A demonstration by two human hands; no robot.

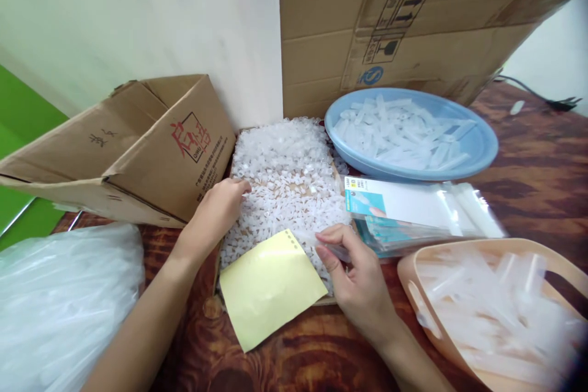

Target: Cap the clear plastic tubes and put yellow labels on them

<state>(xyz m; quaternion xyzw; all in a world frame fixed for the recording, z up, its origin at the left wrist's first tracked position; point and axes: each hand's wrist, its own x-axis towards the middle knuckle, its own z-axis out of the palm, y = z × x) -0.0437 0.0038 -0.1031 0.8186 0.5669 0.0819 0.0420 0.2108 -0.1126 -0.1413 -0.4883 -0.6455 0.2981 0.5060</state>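
Observation:
A heap of small clear plastic pieces (pixel 294 205) fills a shallow cardboard tray in front of me. My left hand (pixel 225 202) reaches over its left side, fingertips curled together down at the pieces; what is between them is hidden. On the right, my right hand (pixel 351 269) pinches a narrow clear plastic sleeve (pixel 307 236) between thumb and fingers. The sleeve points left, above the heap. A yellow sheet of paper (pixel 273 291), with a few small dark marks at its upper corner, lies across the front of the tray.
A cardboard box (pixel 169 147) stands at left, above a white plastic bag (pixel 68 300). At right are a blue basin (pixel 487 147) of clear plastic strips, flat printed packets (pixel 413 202) and a peach basket (pixel 413 294) of similar strips. A large carton (pixel 321 30) stands behind.

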